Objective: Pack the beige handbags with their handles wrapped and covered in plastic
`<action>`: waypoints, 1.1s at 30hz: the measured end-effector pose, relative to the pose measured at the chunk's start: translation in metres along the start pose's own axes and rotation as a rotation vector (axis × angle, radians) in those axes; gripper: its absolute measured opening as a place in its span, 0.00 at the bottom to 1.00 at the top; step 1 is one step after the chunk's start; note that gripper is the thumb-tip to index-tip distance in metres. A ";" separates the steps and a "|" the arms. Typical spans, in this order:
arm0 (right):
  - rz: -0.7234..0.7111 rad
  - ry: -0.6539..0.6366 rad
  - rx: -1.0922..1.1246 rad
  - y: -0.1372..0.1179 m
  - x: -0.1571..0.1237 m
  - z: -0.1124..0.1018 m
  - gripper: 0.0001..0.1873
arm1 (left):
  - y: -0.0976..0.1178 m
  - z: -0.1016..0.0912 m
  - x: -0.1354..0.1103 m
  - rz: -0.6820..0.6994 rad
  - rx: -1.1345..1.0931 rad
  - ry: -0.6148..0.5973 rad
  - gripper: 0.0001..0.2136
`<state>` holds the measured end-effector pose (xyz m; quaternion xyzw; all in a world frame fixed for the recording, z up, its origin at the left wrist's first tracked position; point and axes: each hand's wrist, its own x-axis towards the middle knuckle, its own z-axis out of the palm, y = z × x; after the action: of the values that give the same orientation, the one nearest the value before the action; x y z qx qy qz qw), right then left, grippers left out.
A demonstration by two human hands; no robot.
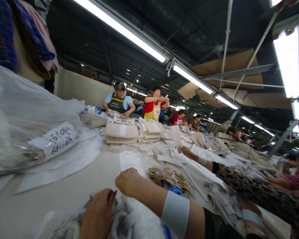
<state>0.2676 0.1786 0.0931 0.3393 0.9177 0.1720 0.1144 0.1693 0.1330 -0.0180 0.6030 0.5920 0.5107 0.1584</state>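
My left hand (98, 212) is low in the view, its fingers curled over a pale bag with straps (121, 224). What its fingertips hold is hidden. My right hand (128, 182) is closed just above and to the right, its fingers turned away, so anything in them cannot be made out. White wrapping (144, 215) lies below my right forearm, against the bag. A pile of brown tags with strings (180, 179) sits beyond that forearm, with a blue object (175, 191) at its near edge.
Stacked beige bags (121, 131) and white sheets (132, 159) lie ahead. At left bulges a large plastic sack (32, 129) with a handwritten label. From the right, a co-worker's leopard-print sleeve (241, 181) reaches across, that hand (188, 152) holding a white strip. Other people work farther back.
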 end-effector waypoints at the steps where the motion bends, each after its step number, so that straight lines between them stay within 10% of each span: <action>1: 0.008 -0.013 0.005 0.001 0.000 -0.002 0.04 | 0.004 -0.002 0.001 -0.100 -0.077 -0.024 0.17; 12: 0.131 0.013 0.159 0.001 -0.024 -0.013 0.12 | 0.022 -0.023 0.012 -0.693 -1.140 0.077 0.21; 33: 0.401 0.158 0.755 -0.005 -0.019 0.012 0.06 | 0.025 -0.013 0.007 -0.514 -0.931 -0.070 0.22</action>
<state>0.2831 0.1654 0.0823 0.5148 0.8381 -0.1312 -0.1241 0.1712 0.1273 0.0103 0.3211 0.4259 0.6436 0.5490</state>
